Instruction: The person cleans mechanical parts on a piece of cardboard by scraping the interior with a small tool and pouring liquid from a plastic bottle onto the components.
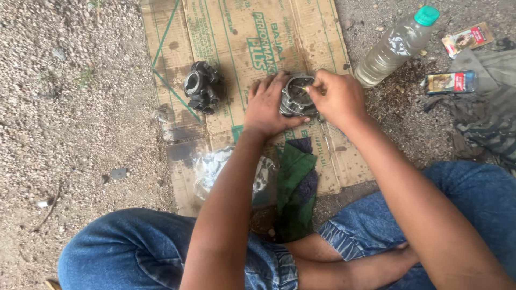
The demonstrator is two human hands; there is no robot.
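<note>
Right now I sit cross-legged on gravel ground [64, 96], rough and pebbly, with a flattened sheet of cardboard [242, 32] in front of my knees, oil-stained and creased, printed in green. That soft, flat sheet is the best surface I have, so I judge it wise to keep the work over it, where a dropped small part would show.

At the far right a clear plastic bottle [395, 45] with a green cap lies tilted on the gravel, holding pale liquid. Near me, a dark green rag [295, 188] sits folded beside a crumpled clear plastic bag [215, 166], both on the near edge of the cardboard. To the left on the sheet rests a dark carburetor body [203, 86], blocky cast metal, well apart from my hands.

The round metal cover [294, 96], grey, ribbed and dull, lies at the middle of the cardboard. My left hand [267, 107] is cupped on its left rim, fingers closed against it to steady it. My right hand [336, 96] has its fingertips pinched together on something tiny at the cover's top; what it is I cannot tell. A firm left grip and a light, square pinch seem right.
</note>
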